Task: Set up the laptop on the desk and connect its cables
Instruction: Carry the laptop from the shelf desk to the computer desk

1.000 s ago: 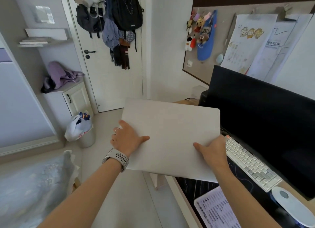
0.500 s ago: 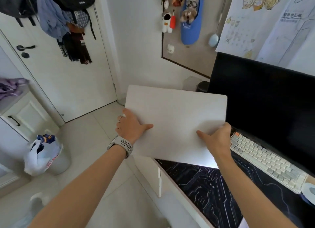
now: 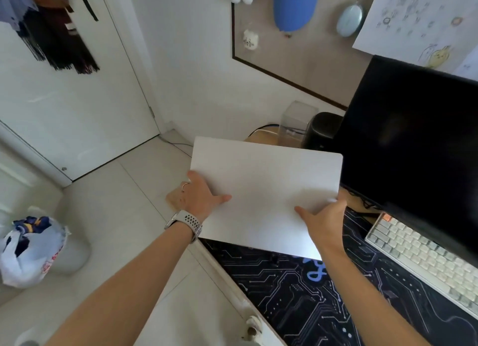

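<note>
Left hand (image 3: 200, 198): grips closed laptop (image 3: 266, 190) at its left edge.
Right hand (image 3: 324, 220): grips its lower-right edge.
Change: laptop now mid-frame over worktop (image 3: 297, 294), beside monitor (image 3: 413, 144).
Meaning: set-down likely next; cables unconnected.

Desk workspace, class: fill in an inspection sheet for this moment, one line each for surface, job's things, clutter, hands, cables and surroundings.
Surface: desk of light wood, mostly covered by a dark circuit-pattern mat.
Job's things: closed white laptop, held over the desk's left end; whether it touches the desk cannot be told.
Clutter: keyboard, dark monitor, clear box, black cylinder.
Hands: left hand grips the laptop's left edge; right hand grips its near right corner.
Cables: white cable behind the laptop; black cables under the monitor; none seen plugged into the laptop.
Surroundings: door, pinboard, lined bin on the floor.
</note>
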`<state>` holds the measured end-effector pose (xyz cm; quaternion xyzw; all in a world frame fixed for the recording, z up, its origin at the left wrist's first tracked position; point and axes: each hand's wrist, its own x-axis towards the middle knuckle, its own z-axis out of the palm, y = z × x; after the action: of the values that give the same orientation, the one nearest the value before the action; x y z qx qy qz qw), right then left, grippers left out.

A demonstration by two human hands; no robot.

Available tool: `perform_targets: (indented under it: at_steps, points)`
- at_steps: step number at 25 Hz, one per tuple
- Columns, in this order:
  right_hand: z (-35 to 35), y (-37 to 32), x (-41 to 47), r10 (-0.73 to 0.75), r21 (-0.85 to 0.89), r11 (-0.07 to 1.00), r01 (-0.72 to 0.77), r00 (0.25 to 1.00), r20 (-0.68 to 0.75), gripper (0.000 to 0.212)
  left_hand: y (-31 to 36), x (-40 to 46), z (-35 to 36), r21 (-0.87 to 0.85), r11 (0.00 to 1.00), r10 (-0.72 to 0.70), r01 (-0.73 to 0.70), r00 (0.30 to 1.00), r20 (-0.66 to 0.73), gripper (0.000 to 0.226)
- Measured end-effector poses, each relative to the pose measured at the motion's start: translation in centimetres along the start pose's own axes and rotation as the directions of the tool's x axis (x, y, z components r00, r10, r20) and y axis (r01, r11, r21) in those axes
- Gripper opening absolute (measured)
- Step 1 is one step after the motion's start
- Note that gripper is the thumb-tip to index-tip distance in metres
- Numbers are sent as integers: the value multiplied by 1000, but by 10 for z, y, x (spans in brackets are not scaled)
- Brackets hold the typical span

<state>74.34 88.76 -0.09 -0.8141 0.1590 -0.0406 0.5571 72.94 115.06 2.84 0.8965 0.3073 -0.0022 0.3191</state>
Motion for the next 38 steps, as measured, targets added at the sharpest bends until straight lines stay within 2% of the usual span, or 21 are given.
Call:
perform_targets:
  at_steps: [3,8,15,23,26,29,31,33,36,38]
  points:
    - [17,11,9,50,-13,999,-49,999,6,88,-8,24,16,-13,1000,-12,13,998,61,114]
    - [32,40,11,171,-82,982,-172,985,-12,95,-24,48,42,-85,995,-37,57,976,214,112]
    - [43,59,12,263,-173,950,-261,965,-12,101,-42,55,56,5,997,-78,78,974,214,109]
    - [48,57,14,235,-258,941,-221,972,26,98,-49,56,58,60,995,-86,74,966,243,114]
    - [48,58,14,237,-291,932,-216,971,36,99,-47,54,56,123,991,-81,50,961,263,120]
    - [50,56,13,257,-371,900,-230,966,25,101,-43,54,54,208,978,-58,0,959,277,116]
    - [52,52,10,216,-504,841,-195,976,-18,105,-35,57,48,208,977,-27,-37,955,295,113]
    - [55,45,7,107,-618,780,-102,994,-28,106,-24,62,42,203,974,33,-96,954,297,111]
    - [65,30,-2,-25,-658,752,40,999,33,99,-12,61,32,280,935,140,-218,952,273,101]
    - [72,20,-6,-62,-645,759,87,996,61,95,-12,59,29,260,932,185,-255,947,264,95]
